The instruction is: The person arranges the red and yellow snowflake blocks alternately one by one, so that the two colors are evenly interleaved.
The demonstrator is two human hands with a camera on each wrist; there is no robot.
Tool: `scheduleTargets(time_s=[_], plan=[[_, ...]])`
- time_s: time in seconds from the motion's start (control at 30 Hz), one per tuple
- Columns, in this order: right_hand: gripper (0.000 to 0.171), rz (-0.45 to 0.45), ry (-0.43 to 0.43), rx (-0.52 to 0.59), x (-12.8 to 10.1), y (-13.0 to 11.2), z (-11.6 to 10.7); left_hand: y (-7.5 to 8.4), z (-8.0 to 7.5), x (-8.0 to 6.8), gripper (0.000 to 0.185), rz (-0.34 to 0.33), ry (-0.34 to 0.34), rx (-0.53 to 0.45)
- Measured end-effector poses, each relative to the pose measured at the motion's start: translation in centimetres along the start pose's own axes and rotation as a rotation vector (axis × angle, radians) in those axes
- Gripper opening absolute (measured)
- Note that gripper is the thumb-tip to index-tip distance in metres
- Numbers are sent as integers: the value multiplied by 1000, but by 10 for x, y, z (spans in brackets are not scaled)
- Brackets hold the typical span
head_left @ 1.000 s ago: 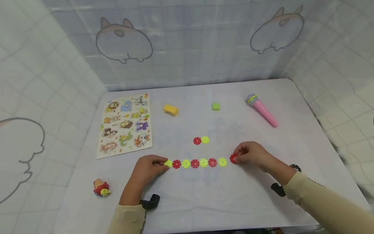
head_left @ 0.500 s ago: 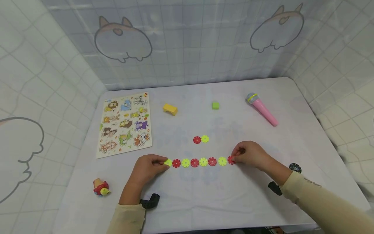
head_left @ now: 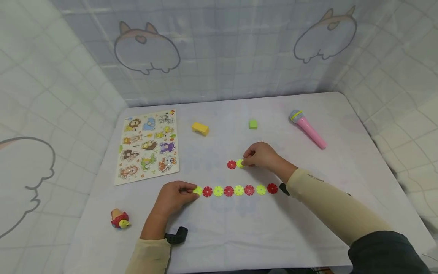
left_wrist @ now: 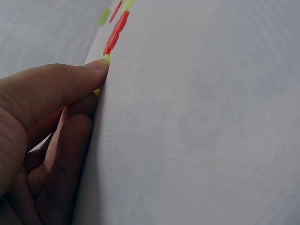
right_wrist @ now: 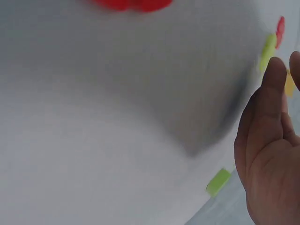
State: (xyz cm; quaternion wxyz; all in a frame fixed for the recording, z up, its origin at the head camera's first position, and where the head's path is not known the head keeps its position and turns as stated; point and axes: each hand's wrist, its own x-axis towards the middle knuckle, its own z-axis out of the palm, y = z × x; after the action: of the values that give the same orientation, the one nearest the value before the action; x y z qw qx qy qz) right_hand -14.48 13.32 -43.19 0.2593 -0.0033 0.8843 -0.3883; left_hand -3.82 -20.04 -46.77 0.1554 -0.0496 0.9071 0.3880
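Note:
A row of notched plastic snowflake discs, yellow and red by turns, lies across the table in the head view. My left hand (head_left: 173,198) pinches the yellow disc (head_left: 196,190) at the row's left end between thumb and forefinger. At the right end sits a red disc (head_left: 272,188), with no hand on it. Farther back, a red disc (head_left: 231,164) and a yellow disc (head_left: 240,163) lie side by side. My right hand (head_left: 262,155) is at that yellow disc's right edge; in the right wrist view its thumb and finger (right_wrist: 273,77) stand apart beside the disc.
An animal puzzle board (head_left: 147,146) lies at the left, with a small toy figure (head_left: 120,219) in front of it. Toward the back are a yellow block (head_left: 200,128), a green block (head_left: 253,125) and a pink toy microphone (head_left: 309,130). Tiled cloth walls surround the table.
My right hand has set the red disc against the row's right end, let go, and moved back and left to the separate yellow disc. My left hand has stayed put.

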Motion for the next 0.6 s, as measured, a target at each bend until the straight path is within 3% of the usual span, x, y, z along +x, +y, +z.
scheduleTargets(time_s=[0.3,0.6], plan=[[30,-56,55,-202,9,-13,20,-1,0,0,26,4,4,12],[24,-37,38,-260,7,-17,24,-1,1,0,26,19,7,-9]])
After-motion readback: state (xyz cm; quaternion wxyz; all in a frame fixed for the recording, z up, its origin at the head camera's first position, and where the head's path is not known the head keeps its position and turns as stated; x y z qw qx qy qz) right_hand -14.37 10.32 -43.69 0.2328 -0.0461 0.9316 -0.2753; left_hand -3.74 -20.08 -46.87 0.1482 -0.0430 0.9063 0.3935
